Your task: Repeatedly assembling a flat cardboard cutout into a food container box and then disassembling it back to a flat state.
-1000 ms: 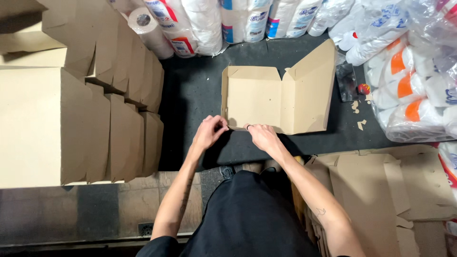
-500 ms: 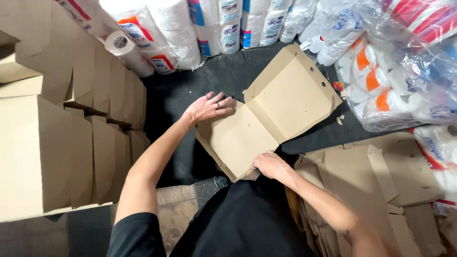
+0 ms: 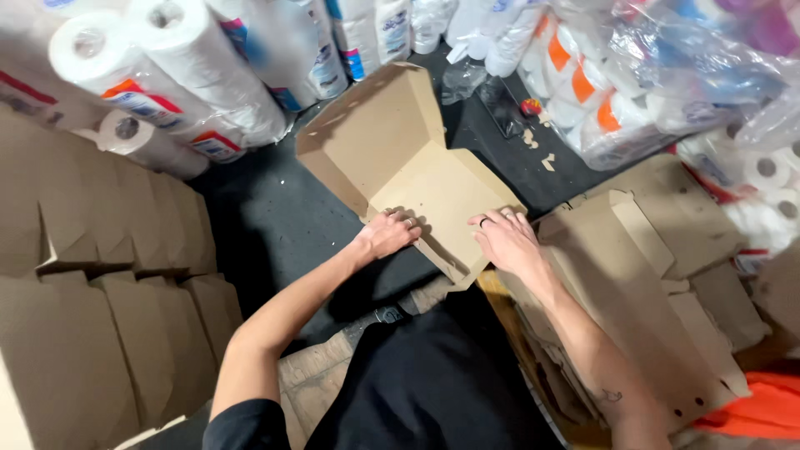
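Note:
A brown cardboard clamshell box [image 3: 421, 171] lies open on the dark table [image 3: 267, 225], lid tilted up toward the far side. My left hand [image 3: 390, 233] grips its near left edge, fingers curled over the fold, a ring on one finger. My right hand [image 3: 507, 240] presses flat on the near right corner of the box, also with a ring. Both forearms reach in from below. The box's near wall is partly folded up between my hands.
Folded brown boxes [image 3: 108, 292] stand in rows at left. A pile of flat cardboard blanks [image 3: 642, 275] lies at right. Wrapped paper towel rolls [image 3: 167, 75] and plastic-wrapped packs [image 3: 633, 75] line the back. Cardboard scraps [image 3: 542, 154] dot the table.
The box has turned and slid left on the table. My left hand came down from the lid to the near edge, and my right hand moved up onto the right corner.

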